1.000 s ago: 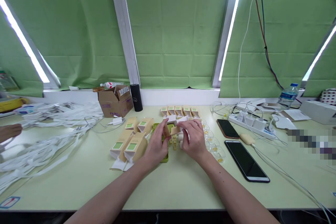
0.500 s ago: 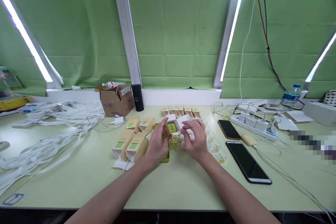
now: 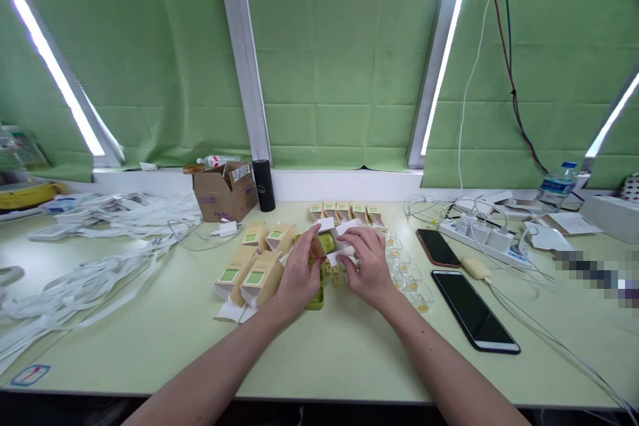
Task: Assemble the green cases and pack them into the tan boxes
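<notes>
Green cloth (image 3: 314, 66), creased in faint squares and slung between pale sloping posts (image 3: 248, 53), hangs behind a smooth, pale yellow-green table (image 3: 319, 366). From where I stand, the open carton (image 3: 318, 247), stiff tan card outside and white within, is between the person's two hands at the middle of the table, its white flaps (image 3: 351, 225) splayed upward. The left hand (image 3: 299, 276) pinches its tan side wall between thumb and fingers; the right hand (image 3: 370, 269) curves round the opposite side, thumb and fingertips at a white flap, though I can't tell whether they actually press it. Just below sits a glossy olive-green tray (image 3: 315, 301) with rounded corners, partly covered, and small yellowish pieces (image 3: 335, 277) lie beside it. To the left lean four blocky tan cartons (image 3: 261, 277) with square green labels; a row of five similar small cartons (image 3: 344, 212) stands behind. Clear plastic cups (image 3: 413, 286), rounded and shiny, each showing a yellow spot, cluster near the right wrist. Beyond them lie two flat glassy phones (image 3: 476, 311), while limp white straps (image 3: 110, 266) spill in tangled ribbons over the far left, near a rough brown cardboard box (image 3: 224, 194) and a matte black cylinder (image 3: 263, 186).
</notes>
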Available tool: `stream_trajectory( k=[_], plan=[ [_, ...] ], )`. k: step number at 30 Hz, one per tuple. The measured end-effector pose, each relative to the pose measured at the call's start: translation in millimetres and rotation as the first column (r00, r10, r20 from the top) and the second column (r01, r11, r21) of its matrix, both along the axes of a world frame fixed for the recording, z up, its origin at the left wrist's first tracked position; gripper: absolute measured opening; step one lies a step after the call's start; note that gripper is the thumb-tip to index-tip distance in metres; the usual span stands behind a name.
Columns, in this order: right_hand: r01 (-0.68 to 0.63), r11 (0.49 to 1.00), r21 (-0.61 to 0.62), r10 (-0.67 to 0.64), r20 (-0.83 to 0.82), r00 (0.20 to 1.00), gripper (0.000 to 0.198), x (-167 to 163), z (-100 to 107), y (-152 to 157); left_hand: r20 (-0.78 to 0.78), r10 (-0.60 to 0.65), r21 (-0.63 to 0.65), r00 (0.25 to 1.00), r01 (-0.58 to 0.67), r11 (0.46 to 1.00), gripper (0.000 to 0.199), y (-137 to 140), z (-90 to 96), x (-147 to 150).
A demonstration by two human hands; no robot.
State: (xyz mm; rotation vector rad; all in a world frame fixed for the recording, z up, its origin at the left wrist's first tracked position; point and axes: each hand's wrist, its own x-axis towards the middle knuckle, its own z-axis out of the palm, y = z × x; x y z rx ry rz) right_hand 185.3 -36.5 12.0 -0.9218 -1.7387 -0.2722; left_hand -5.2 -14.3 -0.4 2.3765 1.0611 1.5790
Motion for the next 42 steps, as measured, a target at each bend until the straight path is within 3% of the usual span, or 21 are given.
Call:
stream_trajectory(
  k=[8, 17, 23, 34, 42],
  plan=[
    [-0.085, 0.990, -0.110, 0.061, -0.211, 0.976, 0.010, -5.1, 2.5, -1.8, -0.084, 0.046, 0.123, 0.995, -0.035, 0.992, 0.069, -0.6, 1.2, 0.0],
    [-0.035, 0.952, -0.304, -0.047, -0.256, 0.965, 0.006, -17.8, -1.5, -2.1, -0.185, 0.039, 0.249, 0.982, 0.009, 0.969, 0.070, -3.7, 3.3, 2.9],
    [-0.031, 0.948, -0.316, -0.067, -0.295, 0.953, 0.008, -20.9, -5.5, 2.5, -0.229, 0.042, 0.270, 0.973, 0.022, 0.963, 0.070, -4.1, 2.8, 3.9],
    [-0.183, 0.956, -0.229, 0.049, -0.491, 0.870, 0.015, -19.7, -1.2, -0.8, -0.193, 0.076, 0.242, 0.978, -0.028, 0.970, 0.071, -3.7, 4.6, 2.3],
    [-0.269, 0.917, -0.295, 0.041, -0.601, 0.798, 0.022, -19.3, -1.6, -5.0, -0.168, 0.090, 0.216, 0.982, -0.052, 0.975, 0.070, -2.0, 5.3, 0.6]
  ],
)
